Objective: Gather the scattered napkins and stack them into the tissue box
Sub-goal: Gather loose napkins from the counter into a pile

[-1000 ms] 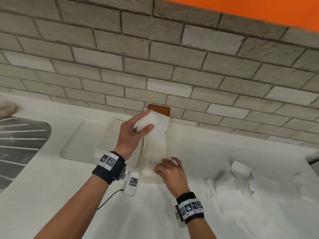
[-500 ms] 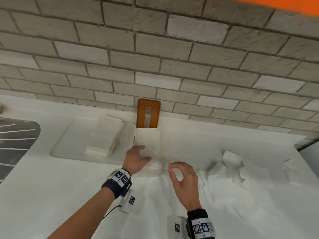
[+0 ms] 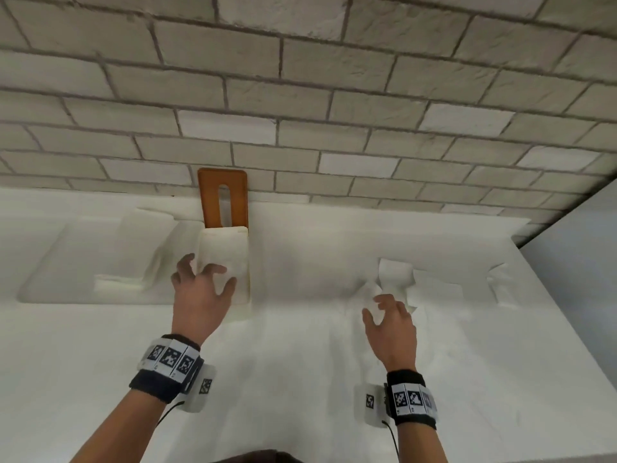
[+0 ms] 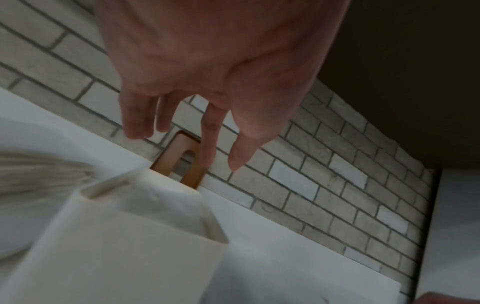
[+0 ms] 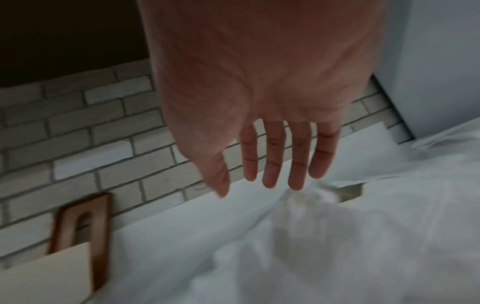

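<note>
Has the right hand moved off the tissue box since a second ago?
Yes. The right hand has moved right, away from the tissue box, to the scattered napkins.

Both forearms are bare, with no sleeves. Each wrist wears a black band [image 3: 166, 368] wrapped in white squares printed with black-and-white coded markers. A small white box bearing one such marker [image 3: 370, 401] hangs beside each band, trailing a thin black cable [image 3: 394, 441].
</note>
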The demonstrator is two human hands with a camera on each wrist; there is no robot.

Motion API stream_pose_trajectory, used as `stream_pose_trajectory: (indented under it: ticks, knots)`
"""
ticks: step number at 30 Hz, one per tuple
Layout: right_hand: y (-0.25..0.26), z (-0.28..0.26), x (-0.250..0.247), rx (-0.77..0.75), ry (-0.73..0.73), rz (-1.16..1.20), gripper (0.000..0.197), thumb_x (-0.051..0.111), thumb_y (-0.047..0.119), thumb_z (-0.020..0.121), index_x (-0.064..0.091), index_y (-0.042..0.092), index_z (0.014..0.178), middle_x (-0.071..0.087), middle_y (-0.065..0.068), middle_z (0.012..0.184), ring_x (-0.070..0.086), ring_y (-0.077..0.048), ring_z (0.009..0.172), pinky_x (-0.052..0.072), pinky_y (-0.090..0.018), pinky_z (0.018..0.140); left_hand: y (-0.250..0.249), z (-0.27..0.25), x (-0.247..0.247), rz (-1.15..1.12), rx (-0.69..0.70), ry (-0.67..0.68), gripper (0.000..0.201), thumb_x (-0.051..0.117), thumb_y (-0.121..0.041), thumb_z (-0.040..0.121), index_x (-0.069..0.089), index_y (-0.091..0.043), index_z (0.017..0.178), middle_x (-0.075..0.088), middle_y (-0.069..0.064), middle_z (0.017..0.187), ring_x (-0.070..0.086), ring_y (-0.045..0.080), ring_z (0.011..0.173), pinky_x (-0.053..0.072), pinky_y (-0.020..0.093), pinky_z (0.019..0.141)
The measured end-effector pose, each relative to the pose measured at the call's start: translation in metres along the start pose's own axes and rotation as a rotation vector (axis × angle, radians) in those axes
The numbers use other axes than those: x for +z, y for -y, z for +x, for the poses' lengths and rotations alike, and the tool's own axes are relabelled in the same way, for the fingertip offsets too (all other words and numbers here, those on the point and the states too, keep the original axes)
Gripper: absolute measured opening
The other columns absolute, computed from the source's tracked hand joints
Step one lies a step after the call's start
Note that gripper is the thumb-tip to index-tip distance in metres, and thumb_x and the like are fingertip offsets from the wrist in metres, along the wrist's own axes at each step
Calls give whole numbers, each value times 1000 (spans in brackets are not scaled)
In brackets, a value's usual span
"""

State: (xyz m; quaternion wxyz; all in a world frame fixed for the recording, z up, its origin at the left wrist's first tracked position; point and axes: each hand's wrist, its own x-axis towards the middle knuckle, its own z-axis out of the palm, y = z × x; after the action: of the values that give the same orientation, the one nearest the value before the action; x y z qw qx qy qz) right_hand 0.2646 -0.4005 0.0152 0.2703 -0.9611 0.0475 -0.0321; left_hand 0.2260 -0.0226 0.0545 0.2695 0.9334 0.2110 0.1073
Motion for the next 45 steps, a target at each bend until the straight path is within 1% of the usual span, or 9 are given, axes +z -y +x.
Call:
stream_pose_trajectory:
  ticks: [7, 11, 15, 22, 28, 33, 38, 42, 45]
  knots:
    - [-54, 17, -2, -41, 290, -58, 23, 73, 27, 92, 58, 43, 94, 67, 13, 99, 67, -17, 97, 58, -43, 86, -84, -46, 43, -280, 320, 154, 13, 81, -24, 93, 75, -26, 105, 69, -7, 116, 65, 11, 113, 51, 32, 102]
    - [-48, 9, -15, -232, 300, 226, 34, 76, 8, 94, 65, 39, 86, 73, 13, 91, 69, -7, 88, 55, -22, 79, -117, -74, 93, -472, 321, 479, 48, 87, -46, 85, 66, -35, 126, 65, -19, 125, 61, -1, 119, 51, 21, 103]
    - [-44, 9, -24, -246, 233, 342, 27, 71, 8, 99, 62, 34, 96, 68, 10, 101, 71, -9, 89, 59, -30, 81, -129, -86, 141, -466, 208, 618, 79, 94, -52, 74, 54, -34, 140, 61, -17, 130, 58, -2, 118, 49, 17, 102]
    - [-61, 5, 3, -228, 413, -174, 28, 72, 37, 99, 59, 30, 122, 61, 7, 120, 58, -21, 116, 48, -34, 95, -127, -100, 184, -114, 274, 606, 61, 78, -34, 93, 52, -23, 147, 49, -7, 136, 46, 12, 123, 46, 34, 109]
    - [-53, -5, -30, -338, 527, 279, 23, 81, 33, 92, 60, 41, 93, 57, 20, 111, 56, -8, 105, 50, -25, 92, -136, -106, 151, -408, 338, 575, 76, 90, -58, 74, 55, -42, 139, 44, -23, 143, 40, -4, 135, 35, 10, 110]
    - [-34, 24, -69, -269, 397, 605, 27, 84, 28, 93, 62, 27, 109, 68, 14, 94, 68, -7, 86, 58, -31, 78, -156, -103, 122, -700, 121, 484, 26, 86, -25, 90, 75, -23, 113, 80, -7, 103, 76, 14, 94, 62, 38, 85]
    - [-69, 66, -32, -131, 243, -83, 75, 81, 41, 82, 42, 17, 141, 50, -6, 140, 59, -29, 118, 56, -46, 94, -162, -94, 101, -829, -72, 257, 26, 83, -22, 92, 76, -19, 116, 82, -7, 106, 78, 12, 98, 63, 30, 86]
    - [-77, 84, -19, -96, 239, -135, 16, 64, 20, 98, 54, 9, 105, 66, -13, 106, 68, -39, 99, 49, -36, 74, -164, -91, 87, -916, -164, 198, 13, 73, -26, 100, 77, -16, 106, 83, -5, 97, 79, 12, 89, 61, 25, 75]
    - [-62, 99, -33, -71, 146, 123, 25, 62, 25, 106, 52, 12, 87, 64, -5, 81, 66, -36, 82, 37, -33, 68, -159, -90, 83, -910, -189, 194, 34, 64, -44, 103, 71, -17, 84, 68, -2, 74, 64, 15, 69, 51, 33, 66]
